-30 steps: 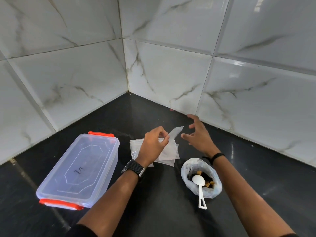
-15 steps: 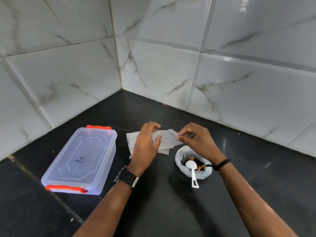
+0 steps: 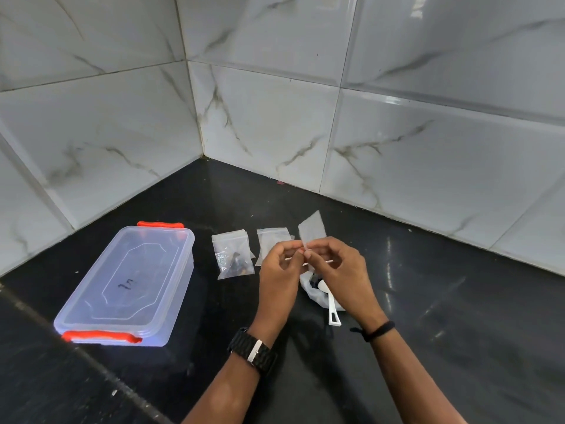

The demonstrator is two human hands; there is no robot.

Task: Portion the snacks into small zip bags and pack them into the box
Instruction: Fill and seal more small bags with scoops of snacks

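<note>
Surface [image 3: 428, 347]: a dark stone top set into a corner of white marbled wall tiles [image 3: 443, 148]; all items are laid within easy reach.

Box [image 3: 128, 289]: a clear lidded container with orange clips, lying at 9 o'clock from the hands, well apart from them. The lid is on; a handwritten mark is seen on it. No bags can be made out inside it.

Empty zip bag [image 3: 312, 229]: held upright above the surface, its lower edge pinched between both hands. The mouth end is judged to be the pinched edge, so that the seal can be pulled apart.

Left hand [image 3: 279, 270]: fingers curled, thumb and forefinger closed on the bag's edge from the left.

Right hand [image 3: 339, 270]: fingers curled, pinching the same edge from the right, fingertips nearly touching those of the left hand.

Filled zip bag [image 3: 234, 255]: lying flat at 10 o'clock from the hands, between them and the box; dark pieces are visible inside. Whether it is sealed cannot be told.

Spare zip bags [image 3: 272, 240]: a small flat stack at 11 o'clock, just behind the left hand, partly hidden by it.

Snack bag [image 3: 315, 293]: a white plastic bag directly beneath the hands, mostly hidden; dark contents are glimpsed.

Scoop [image 3: 331, 310]: a white plastic spoon resting in the snack bag, handle pointing to 6 o'clock, left ready for ladling.

Step in hand: opening of a fresh bag is judged to be under way; one portion appears done, packing not yet begun.
</note>
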